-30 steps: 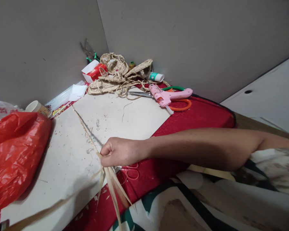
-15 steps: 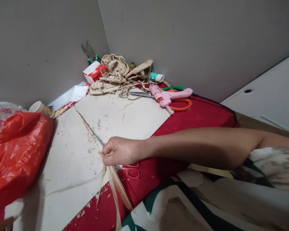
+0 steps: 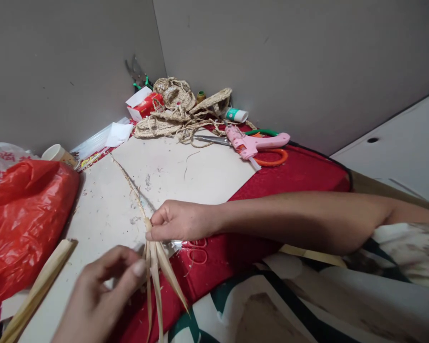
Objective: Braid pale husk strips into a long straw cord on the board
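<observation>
My right hand (image 3: pixel 178 221) pinches the near end of a thin braided straw cord (image 3: pixel 128 183) that runs away across the pale board (image 3: pixel 186 176). Below the pinch, several loose straw strips (image 3: pixel 160 281) hang over the table edge. My left hand (image 3: pixel 103 295) comes in from the lower left. Its thumb and forefinger close on the leftmost loose strip just under my right hand.
A bundle of flat straw strips (image 3: pixel 39 290) lies at the lower left beside a red plastic bag (image 3: pixel 25 214). At the back corner sit a pile of braided straw (image 3: pixel 178 112), a pink glue gun (image 3: pixel 253 141), orange-handled scissors (image 3: pixel 271 159), a red box (image 3: pixel 145 105) and a cup (image 3: pixel 53 152).
My left hand has come into view from the lower left and reached the loose strips. The straw bundle has appeared at the lower left. My right hand has kept its pinch on the cord.
</observation>
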### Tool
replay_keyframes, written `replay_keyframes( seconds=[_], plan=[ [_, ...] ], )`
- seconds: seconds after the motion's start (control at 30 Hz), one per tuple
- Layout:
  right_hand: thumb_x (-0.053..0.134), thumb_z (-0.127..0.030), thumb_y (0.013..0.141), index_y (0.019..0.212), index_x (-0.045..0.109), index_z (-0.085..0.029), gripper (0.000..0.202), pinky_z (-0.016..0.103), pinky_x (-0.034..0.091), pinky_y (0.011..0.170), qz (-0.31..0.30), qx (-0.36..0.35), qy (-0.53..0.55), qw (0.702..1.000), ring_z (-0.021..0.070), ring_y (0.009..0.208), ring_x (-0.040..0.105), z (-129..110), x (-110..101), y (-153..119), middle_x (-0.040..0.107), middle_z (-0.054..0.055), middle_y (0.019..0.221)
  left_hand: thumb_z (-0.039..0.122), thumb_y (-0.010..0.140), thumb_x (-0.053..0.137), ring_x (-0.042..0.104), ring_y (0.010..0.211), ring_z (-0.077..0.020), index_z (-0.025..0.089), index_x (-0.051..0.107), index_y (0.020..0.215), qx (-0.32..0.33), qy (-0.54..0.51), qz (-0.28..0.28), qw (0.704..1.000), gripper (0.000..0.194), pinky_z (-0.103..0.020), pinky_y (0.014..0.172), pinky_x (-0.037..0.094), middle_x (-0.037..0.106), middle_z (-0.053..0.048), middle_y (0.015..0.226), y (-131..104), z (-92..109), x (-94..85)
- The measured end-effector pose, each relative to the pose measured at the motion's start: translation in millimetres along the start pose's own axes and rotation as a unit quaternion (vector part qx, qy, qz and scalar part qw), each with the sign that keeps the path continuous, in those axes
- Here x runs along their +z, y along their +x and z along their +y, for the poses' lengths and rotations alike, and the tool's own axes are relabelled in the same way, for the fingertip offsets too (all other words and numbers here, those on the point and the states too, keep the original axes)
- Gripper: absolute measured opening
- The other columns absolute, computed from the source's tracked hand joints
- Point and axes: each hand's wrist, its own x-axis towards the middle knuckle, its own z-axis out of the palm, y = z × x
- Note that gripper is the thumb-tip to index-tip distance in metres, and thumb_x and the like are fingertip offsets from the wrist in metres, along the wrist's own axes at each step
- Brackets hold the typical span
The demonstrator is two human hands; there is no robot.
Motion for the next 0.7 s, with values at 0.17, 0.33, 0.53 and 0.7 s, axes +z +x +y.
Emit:
replay_keyframes(
  seconds=[0.17,0.33,0.53,0.7],
  plan=[
    [0.055,-0.03,0.086,0.068,0.059,-0.011,0.026,0.02,0.033,0.055,-0.02,-0.005,0.018,1.0,0.0054,0.054,0.037,-0.1,-1.7,0.1,0.044,-0.006,0.056,0.041,0.078,0.069,0.046,0.051,-0.0086,0.016,0.065,0.066,-0.048,-0.051,-0.106,0.992,0.028,-0.017,0.049,0.034,0.058,0.0,0.057,17.8,13.5,27.8],
    [0.055,-0.024,0.088,0.081,0.069,-0.007,0.023,0.02,0.035,0.061,-0.057,-0.035,0.011,0.998,0.0064,0.062,0.045,1.3,-3.8,2.3,0.051,-0.003,0.06,0.044,0.077,0.069,0.051,0.049,-0.0109,0.017,0.064,0.063,-0.095,-0.051,-0.084,0.991,0.031,-0.019,0.05,0.039,0.062,-0.002,0.055,13.4,8.2,-8.3],
    [0.063,-0.034,0.084,0.086,0.073,-0.011,0.025,0.02,0.032,0.055,-0.051,-0.002,-0.019,0.999,0.0068,0.057,0.04,6.1,-5.1,3.5,0.051,-0.003,0.057,0.041,0.055,0.084,0.062,0.061,-0.0206,0.02,0.076,0.066,-0.049,0.118,0.006,0.992,0.025,-0.023,0.055,0.047,0.071,-0.004,0.066,6.4,10.1,-30.7],
    [0.062,-0.036,0.084,0.09,0.073,-0.01,0.028,0.022,0.03,0.055,-0.061,0.012,-0.026,0.998,0.0065,0.057,0.038,7.5,-5.2,2.9,0.055,-0.002,0.063,0.045,0.06,0.079,0.059,0.054,-0.0185,0.025,0.076,0.086,0.103,0.261,0.226,0.933,0.033,-0.024,0.05,0.043,0.072,-0.004,0.077,-3.7,5.8,-21.6]
  ],
)
